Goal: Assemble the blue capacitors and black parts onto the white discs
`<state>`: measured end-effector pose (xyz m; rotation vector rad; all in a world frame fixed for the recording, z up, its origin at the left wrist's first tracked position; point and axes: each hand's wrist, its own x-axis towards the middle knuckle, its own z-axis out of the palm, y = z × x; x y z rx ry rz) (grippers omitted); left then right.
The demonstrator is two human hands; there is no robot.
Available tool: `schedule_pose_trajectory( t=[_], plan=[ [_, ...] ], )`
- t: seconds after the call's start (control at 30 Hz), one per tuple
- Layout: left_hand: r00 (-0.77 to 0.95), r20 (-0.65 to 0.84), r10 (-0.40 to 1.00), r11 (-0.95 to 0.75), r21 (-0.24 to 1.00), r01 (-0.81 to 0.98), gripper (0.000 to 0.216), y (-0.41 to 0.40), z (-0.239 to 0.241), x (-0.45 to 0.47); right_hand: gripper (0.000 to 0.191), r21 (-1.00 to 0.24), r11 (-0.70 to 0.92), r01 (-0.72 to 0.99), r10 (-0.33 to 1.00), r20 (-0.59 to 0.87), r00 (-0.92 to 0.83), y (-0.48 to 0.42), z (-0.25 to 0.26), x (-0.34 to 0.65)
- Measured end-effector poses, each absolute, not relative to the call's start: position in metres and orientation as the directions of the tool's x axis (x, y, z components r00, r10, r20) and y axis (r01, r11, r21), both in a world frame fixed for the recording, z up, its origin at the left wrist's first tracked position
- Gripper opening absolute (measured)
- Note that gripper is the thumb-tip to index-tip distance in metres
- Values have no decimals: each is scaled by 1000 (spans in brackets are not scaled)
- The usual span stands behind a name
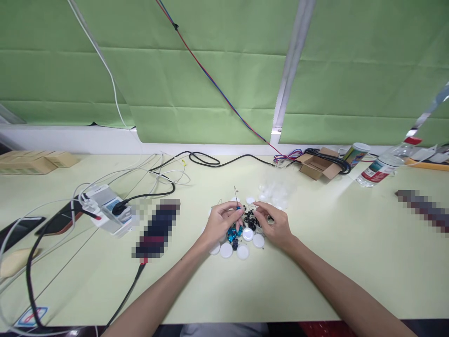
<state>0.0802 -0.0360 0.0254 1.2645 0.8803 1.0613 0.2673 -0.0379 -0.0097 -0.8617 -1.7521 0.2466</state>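
Observation:
My left hand [223,220] is closed in a pinch on a small blue piece with a thin bent wire [236,194] standing up from it. Close beside it, my right hand [275,223] has thumb and index finger together at a thin wire-like piece, too small to make out fully. Below and between the hands lie several small blue pieces [232,234] and a cluster of small black pieces [251,221]. White round discs [226,250] are spread around them on the table. Behind my right hand sits a group of clear plastic pieces [275,191].
On the pale table [273,290], a power strip [108,208] with tangled cables stands left, near a blurred-out phone-like object [157,229]. Back right are an open cardboard box [317,164], a can [356,154] and a plastic bottle [380,168]. A black cable [206,164] runs along the back.

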Motion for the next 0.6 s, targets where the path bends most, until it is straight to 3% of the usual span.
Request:
schedule_pose_trajectory(
  t=[0.6],
  plan=[
    [314, 17, 949, 13, 996, -93, 30, -37, 26, 79, 18, -582, 694, 424, 684, 716, -139, -35, -16, 270]
  ],
)
